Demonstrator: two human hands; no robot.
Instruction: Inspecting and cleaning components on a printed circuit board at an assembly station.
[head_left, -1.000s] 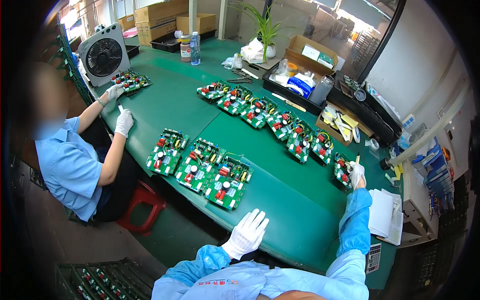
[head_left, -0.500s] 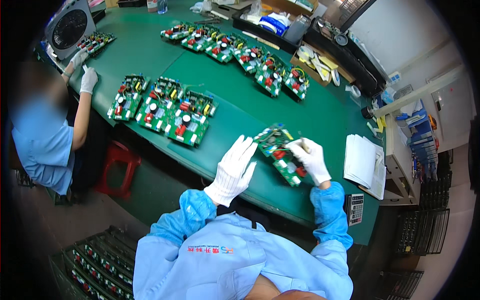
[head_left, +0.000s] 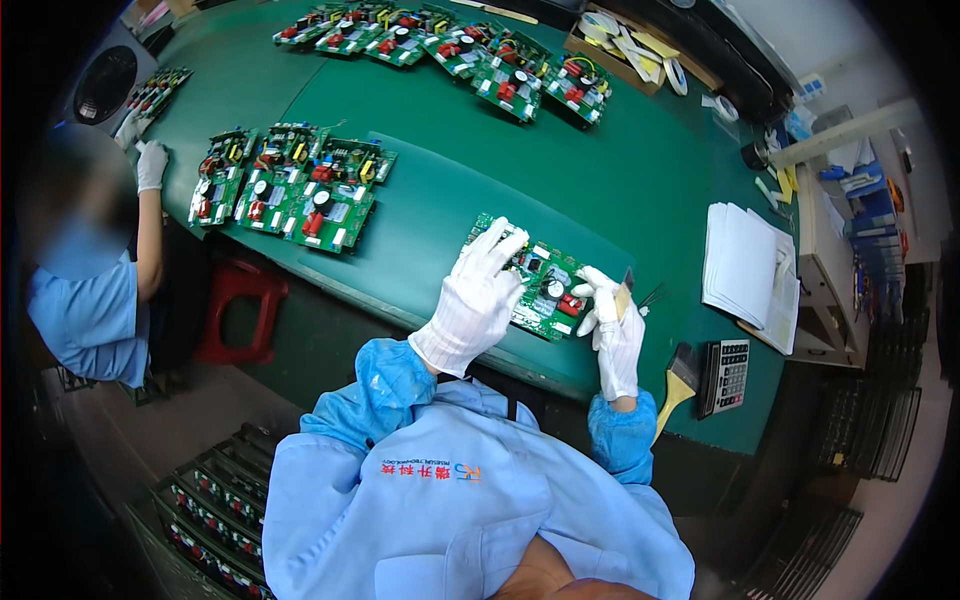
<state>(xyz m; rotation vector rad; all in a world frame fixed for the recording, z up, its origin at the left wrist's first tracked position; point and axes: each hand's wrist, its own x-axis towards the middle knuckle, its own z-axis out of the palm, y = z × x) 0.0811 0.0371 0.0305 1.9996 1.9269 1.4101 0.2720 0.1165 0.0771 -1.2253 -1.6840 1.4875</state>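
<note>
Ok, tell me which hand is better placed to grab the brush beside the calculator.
Probably the right hand: it is much nearer the brush, though it seems to hold a small tool. The left hand is farther off, at the left end of the circuit board.

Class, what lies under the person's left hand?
The left hand covers part of a green circuit board; one corner shows past it, and more shows to the right. The parts directly beneath it cannot be seen.
</note>
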